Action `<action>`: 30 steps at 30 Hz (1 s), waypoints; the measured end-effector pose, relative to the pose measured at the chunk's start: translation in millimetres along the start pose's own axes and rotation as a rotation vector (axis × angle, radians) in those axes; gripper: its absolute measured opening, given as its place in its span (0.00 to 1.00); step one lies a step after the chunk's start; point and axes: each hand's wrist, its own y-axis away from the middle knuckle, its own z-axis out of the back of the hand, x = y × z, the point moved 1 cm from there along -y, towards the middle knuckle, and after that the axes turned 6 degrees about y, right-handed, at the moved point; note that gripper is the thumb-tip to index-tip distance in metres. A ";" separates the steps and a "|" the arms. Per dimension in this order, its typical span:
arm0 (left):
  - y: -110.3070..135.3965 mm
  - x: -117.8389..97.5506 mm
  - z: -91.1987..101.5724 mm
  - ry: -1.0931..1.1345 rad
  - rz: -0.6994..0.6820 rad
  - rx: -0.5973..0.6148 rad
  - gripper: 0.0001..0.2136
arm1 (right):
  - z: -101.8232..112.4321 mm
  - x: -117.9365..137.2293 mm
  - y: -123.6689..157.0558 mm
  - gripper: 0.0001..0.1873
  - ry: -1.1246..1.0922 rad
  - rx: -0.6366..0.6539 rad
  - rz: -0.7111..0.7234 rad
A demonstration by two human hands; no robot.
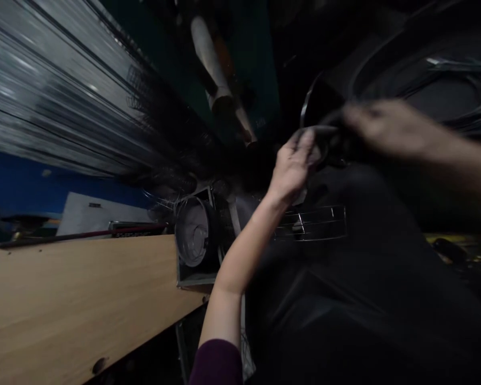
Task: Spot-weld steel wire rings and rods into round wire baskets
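Wood-laminate desk lower left, round grey canister in a metal frame just past its edge. Chrome wire grille under the hands. Black curved piece, shiny rim, sits between left hand and right hand; blurred, can't tell grip state.

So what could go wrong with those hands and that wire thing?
The wire grille seems to lie loose on dark cloth below the left hand, so it might slide off. The right hand looks blurred, so it may be moving quickly and could knock the dark rimmed piece beside it.
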 end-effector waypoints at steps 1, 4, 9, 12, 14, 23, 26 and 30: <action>0.4 -0.6 9.5 0.029 0.032 -0.016 0.15 | -10.9 -14.8 7.9 0.15 0.004 0.047 -0.020; -4.5 6.7 30.3 0.168 0.137 -0.080 0.16 | -39.1 -46.3 30.9 0.11 -0.107 0.147 0.047; -10.2 25.3 49.2 0.269 0.195 -0.088 0.17 | -69.0 -51.2 43.8 0.30 -0.138 0.329 0.023; 19.6 28.5 73.2 0.065 0.095 -0.027 0.22 | -78.6 -42.4 39.2 0.23 -0.205 0.343 -0.039; 56.2 36.6 92.7 -0.220 -0.057 -0.002 0.29 | -83.0 -37.7 34.7 0.14 -0.245 0.359 -0.101; 113.7 129.8 114.1 -0.772 -0.417 -0.236 0.39 | -94.8 -30.7 1.5 0.09 -0.254 0.366 -0.255; 88.0 108.7 113.9 -0.711 -0.562 -0.253 0.38 | -94.5 -16.8 -21.6 0.12 -0.333 0.332 -0.261; 63.8 68.4 122.5 -0.676 -0.637 -0.242 0.40 | -93.7 10.1 -49.8 0.15 -0.420 0.320 -0.237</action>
